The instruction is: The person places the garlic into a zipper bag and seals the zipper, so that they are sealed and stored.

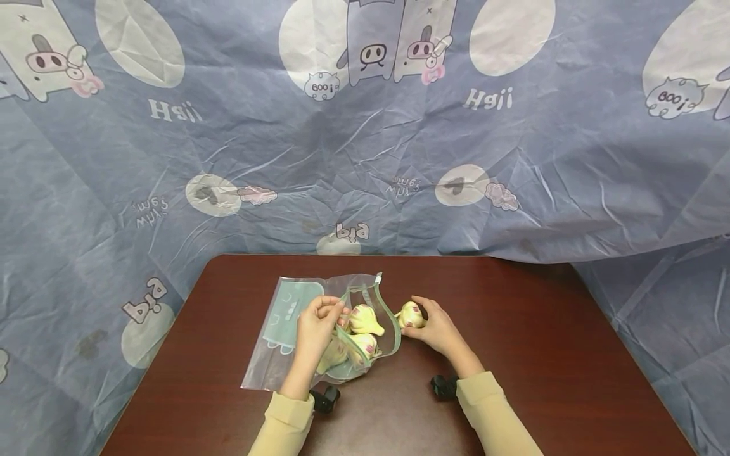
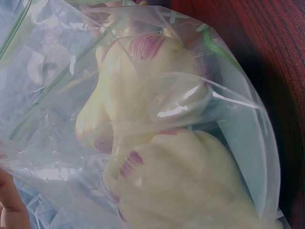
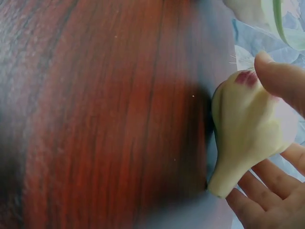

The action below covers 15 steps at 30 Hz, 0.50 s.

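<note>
A clear zip bag [image 1: 390,345] with a green-edged mouth lies on the table, its mouth spread toward the right. Several garlic bulbs [image 1: 365,320] with purple streaks are inside; the left wrist view shows the bulbs [image 2: 171,176] through the plastic. My left hand [image 1: 317,326] pinches the near edge of the bag's mouth. Just right of the mouth, outside the bag, my right hand [image 1: 438,330] holds another garlic bulb [image 1: 410,315] between thumb and fingers. In the right wrist view that bulb [image 3: 248,124] has its stem pointing down in the picture.
The dark red-brown table [image 1: 542,342] extends around the bag. Behind it hangs a blue-grey cloth [image 1: 365,158] printed with cartoon figures. Dark wrist devices [image 1: 326,400] are at both wrists, low over the table.
</note>
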Each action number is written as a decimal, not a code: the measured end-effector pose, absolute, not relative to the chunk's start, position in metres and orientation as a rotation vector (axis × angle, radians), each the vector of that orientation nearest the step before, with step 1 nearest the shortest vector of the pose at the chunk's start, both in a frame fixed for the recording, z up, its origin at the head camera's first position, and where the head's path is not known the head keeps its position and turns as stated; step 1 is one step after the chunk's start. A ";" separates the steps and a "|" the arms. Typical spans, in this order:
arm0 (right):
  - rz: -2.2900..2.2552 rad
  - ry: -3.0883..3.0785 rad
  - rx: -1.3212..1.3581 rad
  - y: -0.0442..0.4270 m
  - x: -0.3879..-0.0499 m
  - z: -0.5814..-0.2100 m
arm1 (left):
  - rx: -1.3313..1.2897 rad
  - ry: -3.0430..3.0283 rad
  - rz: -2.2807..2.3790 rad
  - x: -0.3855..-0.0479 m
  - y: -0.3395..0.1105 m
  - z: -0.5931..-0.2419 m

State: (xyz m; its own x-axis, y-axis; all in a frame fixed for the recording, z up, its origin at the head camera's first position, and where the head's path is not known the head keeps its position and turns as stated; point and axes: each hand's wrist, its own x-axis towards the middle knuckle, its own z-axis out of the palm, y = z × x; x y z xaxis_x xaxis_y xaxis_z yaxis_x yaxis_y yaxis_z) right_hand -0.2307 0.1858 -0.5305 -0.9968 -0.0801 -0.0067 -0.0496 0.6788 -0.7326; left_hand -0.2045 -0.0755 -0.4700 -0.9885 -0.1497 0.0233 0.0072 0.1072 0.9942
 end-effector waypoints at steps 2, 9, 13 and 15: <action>-1.232 2.859 -0.109 0.185 -0.230 -0.531 | 0.154 -2.248 -2.018 -0.204 -0.075 -0.470; -1.228 2.910 -0.105 0.183 -0.229 -0.534 | 0.167 -2.262 -2.001 -0.203 -0.076 -0.469; -1.240 2.946 -0.100 0.186 -0.229 -0.536 | 0.152 -2.256 -1.999 -0.202 -0.076 -0.470; -1.267 2.949 -0.088 0.188 -0.229 -0.534 | 0.149 -2.255 -2.002 -0.203 -0.076 -0.470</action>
State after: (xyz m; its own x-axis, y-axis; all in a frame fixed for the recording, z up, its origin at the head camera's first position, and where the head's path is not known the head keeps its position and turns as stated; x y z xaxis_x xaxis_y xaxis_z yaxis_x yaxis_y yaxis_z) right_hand -0.2290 0.1878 -0.5341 -0.9961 -0.0233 0.0853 -0.0779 0.6876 -0.7219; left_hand -0.2026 -0.0764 -0.4696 -0.9876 -0.1547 0.0267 0.0082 0.1191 0.9928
